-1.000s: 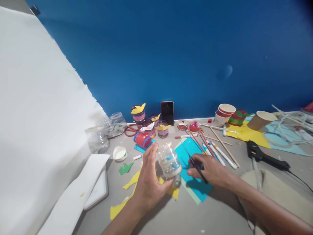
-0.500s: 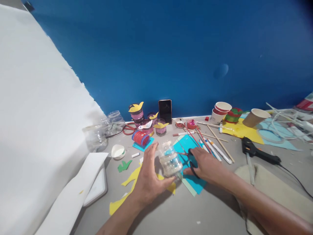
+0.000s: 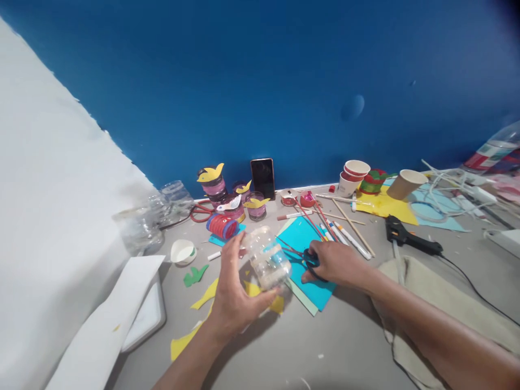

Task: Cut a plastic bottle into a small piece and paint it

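Note:
My left hand (image 3: 235,290) is wrapped round a clear plastic bottle piece (image 3: 268,260), thumb below and fingers on its far left side. The piece is see-through and tilted, held over the table. My right hand (image 3: 331,262) grips black-handled scissors (image 3: 312,259), with the fingers in the loops. The scissor blades are parted and point left toward the bottle piece; whether they touch it I cannot tell. Blue paper (image 3: 294,233) lies under the scissors. Yellow paper scraps (image 3: 205,295) and a green paper cutout (image 3: 195,275) lie left of and below my left hand.
Purple-banded cups with yellow paper birds (image 3: 213,187) stand at the back beside an upright phone (image 3: 262,177). Markers (image 3: 351,241), paper cups (image 3: 354,176) and a black glue gun (image 3: 412,236) with a trailing cord are on the right. Clear plastic pieces (image 3: 140,227) stand left.
The whole view has shifted a little to the right. The bottle piece has tilted slightly in my left hand, and the scissor blades show more clearly. Both hands keep their holds.

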Demonstrator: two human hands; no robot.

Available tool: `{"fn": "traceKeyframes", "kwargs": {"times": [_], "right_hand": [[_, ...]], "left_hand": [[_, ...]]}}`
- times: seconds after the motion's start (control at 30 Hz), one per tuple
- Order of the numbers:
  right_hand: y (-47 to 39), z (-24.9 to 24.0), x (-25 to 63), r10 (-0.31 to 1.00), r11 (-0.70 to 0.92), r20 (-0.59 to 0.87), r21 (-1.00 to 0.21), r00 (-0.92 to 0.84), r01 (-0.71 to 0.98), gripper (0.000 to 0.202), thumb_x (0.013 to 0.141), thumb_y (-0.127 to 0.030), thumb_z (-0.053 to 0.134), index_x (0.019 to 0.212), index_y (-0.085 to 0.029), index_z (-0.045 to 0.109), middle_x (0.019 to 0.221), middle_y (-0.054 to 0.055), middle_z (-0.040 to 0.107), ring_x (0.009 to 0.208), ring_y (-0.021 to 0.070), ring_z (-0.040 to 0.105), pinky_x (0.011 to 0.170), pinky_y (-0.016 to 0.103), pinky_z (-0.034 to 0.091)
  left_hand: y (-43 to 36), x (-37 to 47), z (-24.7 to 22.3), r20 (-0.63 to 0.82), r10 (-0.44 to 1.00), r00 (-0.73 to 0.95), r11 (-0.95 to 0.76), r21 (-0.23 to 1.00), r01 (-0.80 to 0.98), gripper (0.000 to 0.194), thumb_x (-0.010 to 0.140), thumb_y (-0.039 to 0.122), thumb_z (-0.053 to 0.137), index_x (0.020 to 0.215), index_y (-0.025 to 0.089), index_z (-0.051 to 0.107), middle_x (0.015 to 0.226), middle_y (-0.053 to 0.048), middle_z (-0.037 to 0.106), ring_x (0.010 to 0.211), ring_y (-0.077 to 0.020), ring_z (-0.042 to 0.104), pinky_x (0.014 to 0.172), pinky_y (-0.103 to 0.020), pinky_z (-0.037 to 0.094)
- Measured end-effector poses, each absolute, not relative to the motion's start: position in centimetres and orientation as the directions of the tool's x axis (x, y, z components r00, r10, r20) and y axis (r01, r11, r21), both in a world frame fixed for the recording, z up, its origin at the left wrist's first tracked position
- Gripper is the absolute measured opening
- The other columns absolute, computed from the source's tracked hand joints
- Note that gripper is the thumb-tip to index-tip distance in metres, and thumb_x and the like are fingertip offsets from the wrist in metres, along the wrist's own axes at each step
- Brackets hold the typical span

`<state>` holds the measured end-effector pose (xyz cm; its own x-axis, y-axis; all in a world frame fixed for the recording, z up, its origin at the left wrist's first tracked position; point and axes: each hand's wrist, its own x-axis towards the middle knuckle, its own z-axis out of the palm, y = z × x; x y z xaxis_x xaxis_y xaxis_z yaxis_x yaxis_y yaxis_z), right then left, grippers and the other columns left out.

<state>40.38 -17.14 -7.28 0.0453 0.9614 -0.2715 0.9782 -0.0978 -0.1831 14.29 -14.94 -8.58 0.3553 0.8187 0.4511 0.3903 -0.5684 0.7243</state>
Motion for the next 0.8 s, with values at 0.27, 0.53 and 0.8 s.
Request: {"fn": "traceKeyframes", "kwargs": {"times": [0.27,0.53,0.8], "right_hand": [[-16.4,-7.7,40.4,0.962,-0.137,-0.259,-0.207,0.081,0.969,0.03,0.087,-0.044,0.071,0.104,-0.02,0.071,0.103,0.013,0.08,0.092,0.0307,0.074,0.064,0.032,0.034],[-17.2,-7.2,39.9,0.966,-0.067,-0.26,-0.221,0.008,0.973,0.028,0.091,-0.039,0.068,0.11,-0.018,0.069,0.104,0.016,0.08,0.093,0.0304,0.075,0.067,0.031,0.035],[-17.1,-7.3,40.6,0.96,0.062,-0.25,-0.252,-0.127,0.966,0.026,0.092,-0.042,0.068,0.103,-0.018,0.07,0.103,0.015,0.079,0.095,0.0306,0.074,0.066,0.032,0.035]], "left_hand": [[-17.1,14.7,-9.0,0.154,0.658,0.737,-0.5,0.821,0.275,0.125,0.06,0.039,0.096,0.163,0.034,0.025,0.164,-0.018,0.036,0.151,-0.0489,0.039,0.119,-0.071,0.039],[-16.8,15.3,-9.2,0.06,0.602,0.796,-0.328,0.927,0.179,0.127,0.058,0.052,0.097,0.164,0.031,0.031,0.175,-0.014,0.023,0.16,-0.0458,0.021,0.128,-0.068,0.019],[-16.6,15.2,-9.9,-0.039,0.654,0.756,-0.247,0.933,0.261,0.128,0.056,0.059,0.096,0.164,0.029,0.035,0.17,-0.016,0.035,0.155,-0.0467,0.032,0.124,-0.068,0.027]]}}
